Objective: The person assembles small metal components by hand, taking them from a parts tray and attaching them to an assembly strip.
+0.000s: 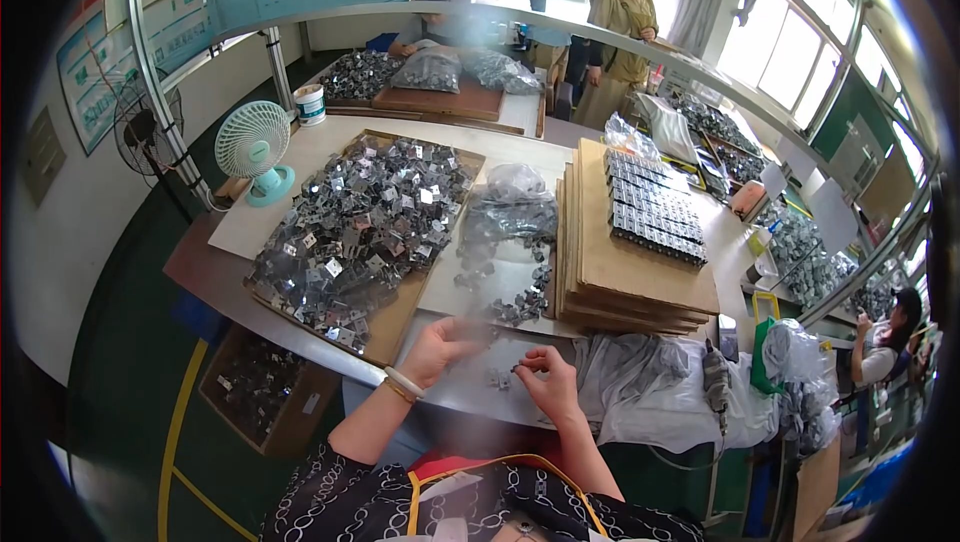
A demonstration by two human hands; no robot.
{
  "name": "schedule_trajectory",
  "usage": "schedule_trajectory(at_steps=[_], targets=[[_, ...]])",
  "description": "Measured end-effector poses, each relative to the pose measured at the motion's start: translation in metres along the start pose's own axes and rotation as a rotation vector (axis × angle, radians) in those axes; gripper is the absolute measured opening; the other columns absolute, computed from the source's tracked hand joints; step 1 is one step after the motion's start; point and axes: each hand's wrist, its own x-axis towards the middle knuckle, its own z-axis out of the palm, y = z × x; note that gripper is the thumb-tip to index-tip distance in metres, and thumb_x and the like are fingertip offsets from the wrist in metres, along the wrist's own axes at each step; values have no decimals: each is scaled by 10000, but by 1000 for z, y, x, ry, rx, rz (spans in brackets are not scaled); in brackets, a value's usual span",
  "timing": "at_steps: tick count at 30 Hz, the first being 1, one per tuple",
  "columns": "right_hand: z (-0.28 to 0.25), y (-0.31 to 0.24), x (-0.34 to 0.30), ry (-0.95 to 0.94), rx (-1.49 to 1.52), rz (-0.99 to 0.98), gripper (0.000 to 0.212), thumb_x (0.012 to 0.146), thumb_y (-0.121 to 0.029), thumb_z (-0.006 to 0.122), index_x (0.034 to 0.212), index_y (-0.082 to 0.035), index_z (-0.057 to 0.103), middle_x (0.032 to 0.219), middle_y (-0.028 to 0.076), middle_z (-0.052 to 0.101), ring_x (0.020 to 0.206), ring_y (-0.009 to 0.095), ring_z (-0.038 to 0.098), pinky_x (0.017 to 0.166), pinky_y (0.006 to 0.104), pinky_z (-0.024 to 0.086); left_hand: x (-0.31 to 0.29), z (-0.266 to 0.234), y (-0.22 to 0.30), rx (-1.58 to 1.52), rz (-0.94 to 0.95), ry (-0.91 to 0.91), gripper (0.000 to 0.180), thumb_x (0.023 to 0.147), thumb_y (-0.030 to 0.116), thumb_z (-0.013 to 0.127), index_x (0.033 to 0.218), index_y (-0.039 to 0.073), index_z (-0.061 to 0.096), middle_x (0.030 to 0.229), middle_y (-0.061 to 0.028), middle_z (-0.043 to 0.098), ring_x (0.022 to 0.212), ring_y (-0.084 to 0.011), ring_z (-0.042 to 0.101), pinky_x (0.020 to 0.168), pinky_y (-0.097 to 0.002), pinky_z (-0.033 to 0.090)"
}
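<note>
My left hand (pixel 443 350) is over the table's near edge, its fingers pressed together and slightly blurred; what they hold, if anything, cannot be made out. To its right, my right hand (pixel 550 384) pinches a small dark metal piece (pixel 518 368) between thumb and fingertips. A few small metal brackets (pixel 499 379) lie on the tabletop between the hands. Beyond the left hand a large heap of shiny bent metal brackets (pixel 370 227) covers a cardboard sheet. Small dark parts (pixel 522 308) are scattered just past my hands, in front of a clear plastic bag (pixel 512 207).
A stack of brown boards (pixel 640 287) on the right carries rows of metal parts (pixel 655 210). Grey cloth (pixel 640 367) and a power screwdriver (pixel 716 377) lie at the near right. A green fan (pixel 262 147) stands far left; a box of parts (pixel 262 382) sits below. Several people are beyond.
</note>
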Motion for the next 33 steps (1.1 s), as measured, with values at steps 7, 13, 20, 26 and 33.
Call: schedule_trajectory(at_steps=[7, 13, 20, 26, 33], targets=[[-1, 14, 0, -6, -37, 5, 303, 800, -101, 832, 1030, -31, 647, 887, 85, 770, 818, 154, 727, 770, 307, 540, -4, 1, -4, -58, -3, 21, 325, 902, -26, 716, 1212, -9, 619, 1060, -84, 714, 985, -195, 719, 862, -317, 594], [0, 45, 6, 50, -92, 43, 298, 803, -94, 827, 1027, -19, 644, 877, 86, 766, 813, 139, 719, 751, 298, 544, -7, 10, -7, 112, 33, 8, 352, 869, -26, 740, 1202, 6, 631, 1086, -80, 714, 933, -162, 701, 795, -278, 567], [-13, 33, 44, 218, 100, -105, 249, 822, 7, 781, 984, -33, 596, 822, 15, 699, 780, 62, 642, 699, 229, 519, 2, 31, 0, 385, 279, 125, 355, 819, 2, 764, 1161, 28, 674, 1079, -32, 722, 1005, -119, 670, 901, -300, 541], [-10, -6, 46, 212, 230, 55, 282, 858, 11, 780, 1030, -32, 561, 893, 65, 741, 823, 69, 656, 749, 217, 520, 11, 34, -17, 309, 298, 122, 317, 857, -22, 784, 1145, 11, 656, 1080, -49, 729, 994, -120, 695, 894, -263, 568], [9, -25, 28, 239, 205, 12, 287, 856, -13, 793, 1014, -30, 554, 929, 96, 763, 870, 85, 683, 781, 228, 529, 5, 45, -15, 668, 537, 190, 297, 825, -49, 763, 1109, 9, 699, 1105, -78, 706, 924, -141, 693, 837, -283, 592]])
